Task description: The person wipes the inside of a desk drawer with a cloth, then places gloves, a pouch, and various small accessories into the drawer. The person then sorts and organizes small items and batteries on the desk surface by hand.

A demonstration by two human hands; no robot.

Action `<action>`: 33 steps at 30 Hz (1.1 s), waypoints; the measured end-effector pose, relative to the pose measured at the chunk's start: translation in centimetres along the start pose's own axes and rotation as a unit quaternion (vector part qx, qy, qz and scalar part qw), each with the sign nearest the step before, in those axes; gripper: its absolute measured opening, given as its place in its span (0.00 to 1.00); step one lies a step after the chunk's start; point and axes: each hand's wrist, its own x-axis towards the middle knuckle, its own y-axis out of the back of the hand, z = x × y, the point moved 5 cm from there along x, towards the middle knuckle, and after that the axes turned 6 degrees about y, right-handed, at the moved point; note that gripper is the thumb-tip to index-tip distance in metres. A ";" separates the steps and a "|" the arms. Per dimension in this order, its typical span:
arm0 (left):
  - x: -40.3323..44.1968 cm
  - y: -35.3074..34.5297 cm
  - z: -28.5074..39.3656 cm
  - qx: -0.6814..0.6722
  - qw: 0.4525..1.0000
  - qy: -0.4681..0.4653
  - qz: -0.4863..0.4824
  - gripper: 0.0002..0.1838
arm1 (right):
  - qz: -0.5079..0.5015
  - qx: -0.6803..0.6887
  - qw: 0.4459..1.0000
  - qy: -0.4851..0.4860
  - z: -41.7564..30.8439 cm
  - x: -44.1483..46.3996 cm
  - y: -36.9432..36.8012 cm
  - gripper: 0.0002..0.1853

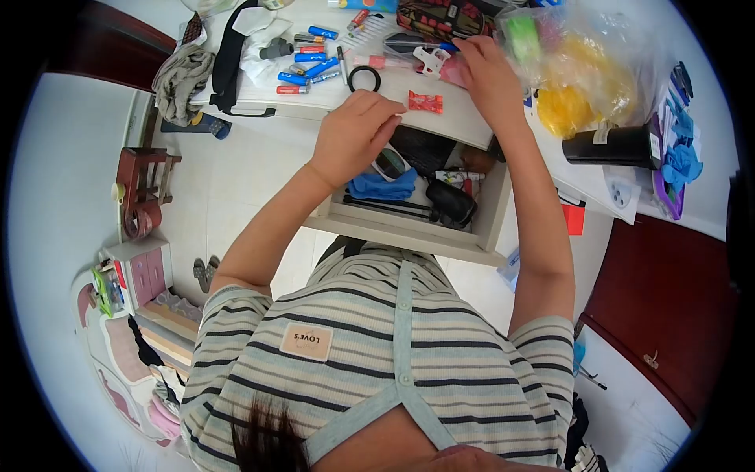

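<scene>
My left hand is at the desk's front edge, just below a black ring, its fingers curled together; anything inside them is hidden. Beside its fingertips lies a red wrapped packet. My right hand reaches over the desk with fingers and thumb apart, next to a white cut-out piece, a pink item and a blue pen. Several blue batteries and red-and-white batteries lie left of the ring, near a grey fitting.
An open drawer below my hands holds a blue cloth and a black case. On the right are a plastic bag with yellow contents and a black cylinder. A grey cloth hangs at the desk's left end.
</scene>
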 end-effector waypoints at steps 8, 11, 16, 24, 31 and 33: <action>-2.3 1.0 -2.1 -0.038 0.995 0.090 0.008 0.05 | -0.018 -0.061 0.998 0.008 0.3 0.3 -1.7 0.09; -2.1 1.1 -2.1 -0.053 0.996 0.078 0.010 0.08 | -0.024 -0.062 0.998 0.019 0.1 0.5 -1.6 0.08; -1.2 1.6 -1.9 -0.047 0.996 0.046 0.059 0.09 | -0.017 -0.123 0.992 0.033 -1.2 0.0 0.8 0.09; -6.9 -3.9 -2.0 -0.034 0.945 -0.036 -0.323 0.15 | -0.110 0.473 0.828 -0.281 -5.8 -13.6 3.0 0.06; -10.2 -8.2 -3.1 0.162 0.853 -0.052 -0.493 0.16 | -0.398 0.385 0.790 -0.261 -8.3 -16.1 -1.2 0.06; -10.1 -8.1 -3.0 0.164 0.861 -0.053 -0.478 0.16 | -0.387 0.363 0.828 -0.179 -9.0 -16.1 -2.3 0.06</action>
